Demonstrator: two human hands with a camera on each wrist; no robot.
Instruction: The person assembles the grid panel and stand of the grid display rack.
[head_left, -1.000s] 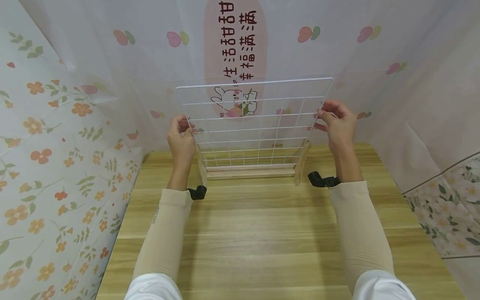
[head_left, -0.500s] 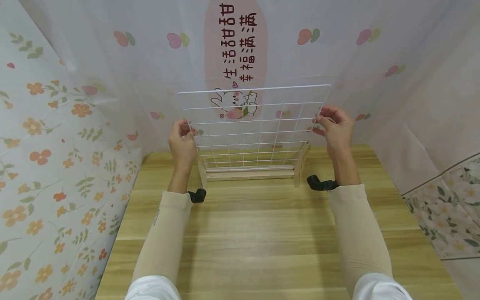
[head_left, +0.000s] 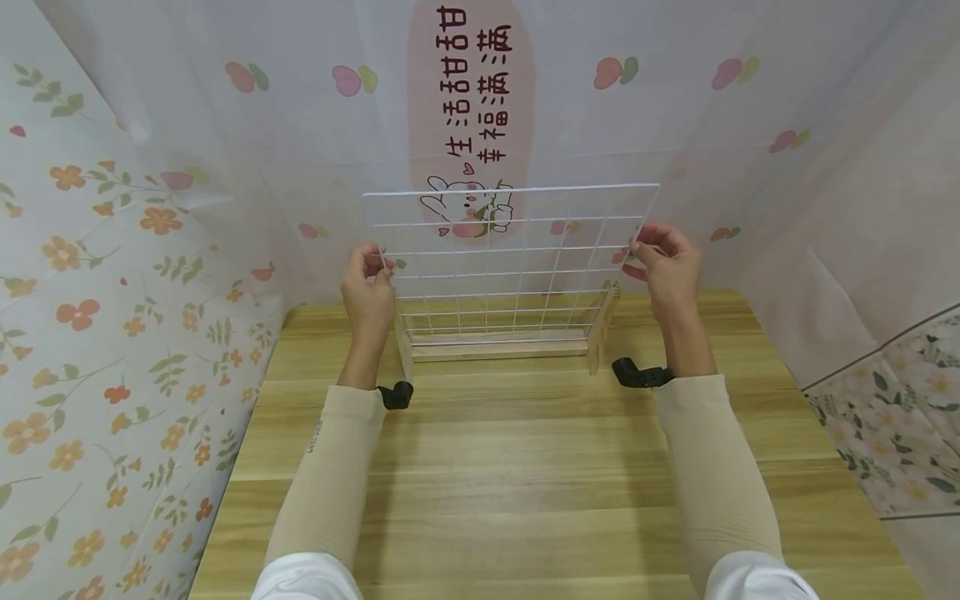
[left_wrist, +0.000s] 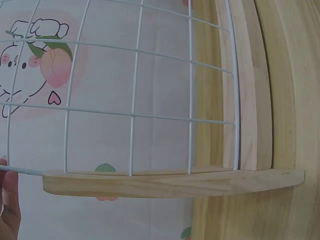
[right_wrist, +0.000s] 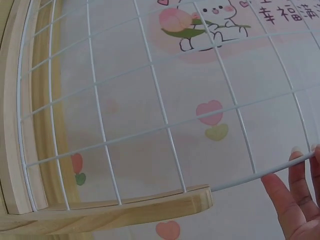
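A white wire grid panel [head_left: 502,250] stands in a light wooden stand [head_left: 501,352], its lower edge along the stand's crossbar. My left hand [head_left: 367,292] pinches the panel's left side wire between thumb and fingers. On the opposite side wire, my right hand [head_left: 671,271] has the same kind of pinch. In the left wrist view the grid's bottom wire lies against the wooden crossbar [left_wrist: 247,85], inside the side upright [left_wrist: 165,184]. The right wrist view shows the other upright [right_wrist: 150,210] below the right fingers [right_wrist: 280,200], which are at the panel's edge wire.
Under the stand is a wood-grain table [head_left: 495,483]. Close behind it hangs a white printed cloth [head_left: 300,125] with fruit and a rabbit. A flowered cloth [head_left: 135,333] borders the left side. Black wrist mounts [head_left: 637,373] stick out inward from both forearms.
The grid panel's top edge has come down in the head view, with both hands following it lower. The wooden stand has stayed in place.
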